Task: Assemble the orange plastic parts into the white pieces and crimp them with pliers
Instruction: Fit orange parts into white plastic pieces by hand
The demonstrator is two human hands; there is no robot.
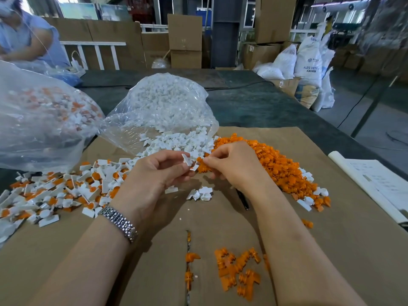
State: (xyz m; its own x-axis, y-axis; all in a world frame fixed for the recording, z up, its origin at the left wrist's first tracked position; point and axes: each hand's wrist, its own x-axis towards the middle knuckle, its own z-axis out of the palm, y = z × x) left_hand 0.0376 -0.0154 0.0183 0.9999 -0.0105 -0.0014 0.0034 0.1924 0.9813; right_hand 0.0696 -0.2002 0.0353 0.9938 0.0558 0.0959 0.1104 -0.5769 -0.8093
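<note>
A worker's left hand (159,171) pinches a small white piece (187,159) between thumb and curled fingers, while the right hand (231,165) pinches an orange plastic part (200,161) at its fingertips, the two held touching above a sheet of brown cardboard (331,250) on a dark workbench. The white piece is flat and angular, tilted on edge; the orange part is only partly visible behind the fingers. A metal-link watch (120,223) circles the left wrist.

Just beyond the right hand lies a heap of orange parts (278,164); beyond the left, loose white pieces (174,142) spill from an open clear bag (163,102). At far left, assembled white-and-orange units (55,191) spread out below a second clear bag (42,120). More orange parts (238,272) lie between the forearms. A dark, slender tool (242,200) shows under the right wrist, too hidden to identify.

White sacks (309,60) behind the bench read "ABS RESIN". Printed sheets (379,184) at right are illegible. Another person (28,38) in blue sits at upper left.
</note>
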